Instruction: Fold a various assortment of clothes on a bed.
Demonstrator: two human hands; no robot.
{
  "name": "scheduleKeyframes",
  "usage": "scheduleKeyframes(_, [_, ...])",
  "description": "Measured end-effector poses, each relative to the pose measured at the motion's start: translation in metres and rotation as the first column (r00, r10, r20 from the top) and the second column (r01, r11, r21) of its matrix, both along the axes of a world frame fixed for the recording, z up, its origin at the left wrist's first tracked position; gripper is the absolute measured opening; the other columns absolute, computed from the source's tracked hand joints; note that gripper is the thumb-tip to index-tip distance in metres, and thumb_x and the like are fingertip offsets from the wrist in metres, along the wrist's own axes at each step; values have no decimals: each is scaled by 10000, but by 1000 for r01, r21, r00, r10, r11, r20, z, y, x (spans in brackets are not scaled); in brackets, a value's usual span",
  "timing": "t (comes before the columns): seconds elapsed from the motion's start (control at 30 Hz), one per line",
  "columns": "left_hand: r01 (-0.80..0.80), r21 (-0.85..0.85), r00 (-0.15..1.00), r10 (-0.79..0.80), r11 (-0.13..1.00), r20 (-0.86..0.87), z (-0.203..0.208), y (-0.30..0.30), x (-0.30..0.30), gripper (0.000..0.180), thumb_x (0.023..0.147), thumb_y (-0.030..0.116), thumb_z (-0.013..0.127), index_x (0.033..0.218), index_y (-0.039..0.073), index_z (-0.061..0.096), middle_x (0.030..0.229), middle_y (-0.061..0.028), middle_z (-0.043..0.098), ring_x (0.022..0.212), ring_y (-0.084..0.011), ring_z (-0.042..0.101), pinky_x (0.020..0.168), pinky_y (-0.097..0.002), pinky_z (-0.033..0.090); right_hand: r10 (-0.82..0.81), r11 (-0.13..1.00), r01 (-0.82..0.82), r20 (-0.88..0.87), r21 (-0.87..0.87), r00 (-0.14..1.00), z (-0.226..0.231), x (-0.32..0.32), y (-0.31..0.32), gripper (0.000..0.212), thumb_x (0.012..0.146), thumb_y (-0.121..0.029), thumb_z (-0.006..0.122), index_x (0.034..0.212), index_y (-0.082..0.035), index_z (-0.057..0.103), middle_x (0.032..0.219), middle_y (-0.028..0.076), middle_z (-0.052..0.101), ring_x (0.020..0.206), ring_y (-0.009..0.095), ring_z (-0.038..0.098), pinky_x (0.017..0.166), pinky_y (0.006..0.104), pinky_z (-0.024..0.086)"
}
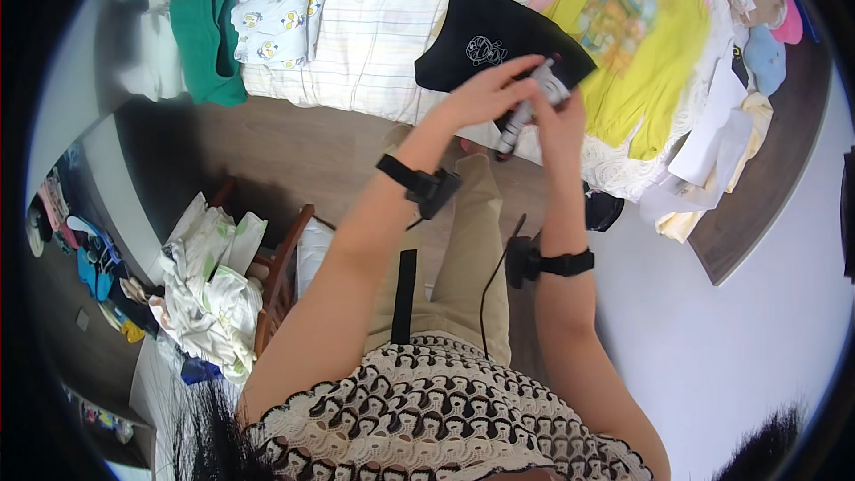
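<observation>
Over the near edge of the bed I hold a slim grey-and-white object (517,127) with dark ends; its kind is unclear, as blur and my fingers partly hide it. My right hand (563,116) is closed round its side. From the left, my left hand (492,93) grips its upper part with bent fingers. Just beyond and beneath both hands lies a black garment (463,31) with a white line drawing, spread on the bed. To its right is a yellow top (614,62) with a coloured print.
A striped bedspread (365,44) carries a folded white patterned garment (272,22) and a green garment (203,40) at the left. White and cream clothes (712,151) lie at the right edge. A wooden chair (283,272) by my left arm bears a pile of cloth (209,294).
</observation>
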State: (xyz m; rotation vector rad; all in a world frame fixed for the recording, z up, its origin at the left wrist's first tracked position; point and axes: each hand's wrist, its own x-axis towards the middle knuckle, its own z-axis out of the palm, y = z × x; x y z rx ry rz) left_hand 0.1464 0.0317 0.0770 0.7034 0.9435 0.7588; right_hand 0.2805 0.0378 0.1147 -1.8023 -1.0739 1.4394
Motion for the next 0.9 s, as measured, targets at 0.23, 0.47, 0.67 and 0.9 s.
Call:
scheduleKeyframes(0.23, [-180,-107,969,158,978,-191,-35,19,-86,265,814,177,583,1014,7,549,843,-34,603,771,-93,534,691,-226,434,240,971,-238,-92,36,966,-4,-69,8,328,739,-77,624,1047,-39,519,895,93,593,780,152,578,640,270,479])
scheduleKeyframes(0.47, [-390,83,830,389,917,-400,-82,21,-95,271,794,126,593,1014,-20,532,848,-100,607,739,-155,567,662,-266,459,121,993,-120,263,-21,957,-62,-37,3,481,690,-234,705,1038,20,491,943,110,580,837,200,557,725,296,449])
scheduleKeyframes(0.67, [-296,212,802,362,932,-474,-40,9,-70,442,758,227,649,1092,-3,472,996,-161,535,819,-213,547,713,-304,451,109,994,-100,249,-49,962,-77,-63,6,502,675,-216,700,1050,13,457,857,122,593,747,228,574,680,315,459])
scheduleKeyframes(0.9, [-420,-302,857,484,856,177,-6,21,-140,276,807,87,594,1063,53,494,873,-36,569,756,-92,551,617,-225,464,418,850,-457,193,261,888,4,-168,5,589,657,-54,648,1188,0,399,940,146,515,801,243,550,719,314,458])
